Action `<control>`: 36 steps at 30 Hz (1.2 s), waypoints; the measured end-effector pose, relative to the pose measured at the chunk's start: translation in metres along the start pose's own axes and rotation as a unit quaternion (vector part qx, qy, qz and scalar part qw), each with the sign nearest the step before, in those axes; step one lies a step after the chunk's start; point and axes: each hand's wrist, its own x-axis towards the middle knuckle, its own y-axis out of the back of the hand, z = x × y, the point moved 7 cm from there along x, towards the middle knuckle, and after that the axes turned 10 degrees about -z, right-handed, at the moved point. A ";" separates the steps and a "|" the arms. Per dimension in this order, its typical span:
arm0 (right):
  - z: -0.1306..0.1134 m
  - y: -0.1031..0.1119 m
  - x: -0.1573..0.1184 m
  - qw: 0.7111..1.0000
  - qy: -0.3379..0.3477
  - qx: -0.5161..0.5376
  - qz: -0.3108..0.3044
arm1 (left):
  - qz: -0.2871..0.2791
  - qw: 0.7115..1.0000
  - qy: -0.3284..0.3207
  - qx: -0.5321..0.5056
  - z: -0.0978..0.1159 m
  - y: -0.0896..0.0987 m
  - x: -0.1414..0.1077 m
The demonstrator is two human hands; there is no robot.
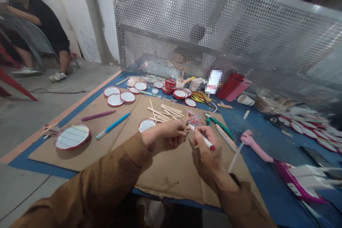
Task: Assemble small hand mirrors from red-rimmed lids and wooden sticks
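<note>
Head view: your right hand (207,153) clenches a white red-tipped pen (203,138); your curled left hand's (167,133) grip is unclear, near multicoloured paper scraps (194,118); red-rimmed round white lids (114,100) lie far left.

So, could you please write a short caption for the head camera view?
Right hand grips a red-tipped white pen over cardboard.

Loose, creased mustard-brown sleeves (88,181) cover both arms, ending at the left hand (167,133) and right hand (208,146).
</note>
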 end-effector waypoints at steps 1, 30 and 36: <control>0.000 0.000 0.000 1.000 0.002 -0.001 -0.003 | 0.001 1.000 0.000 0.000 0.000 0.000 0.000; 0.001 -0.005 0.000 1.000 -0.003 -0.002 -0.024 | 0.002 1.000 -0.005 0.007 0.001 -0.001 0.000; 0.002 -0.005 0.000 1.000 -0.006 -0.001 -0.028 | 0.002 1.000 -0.008 0.007 0.000 0.000 0.001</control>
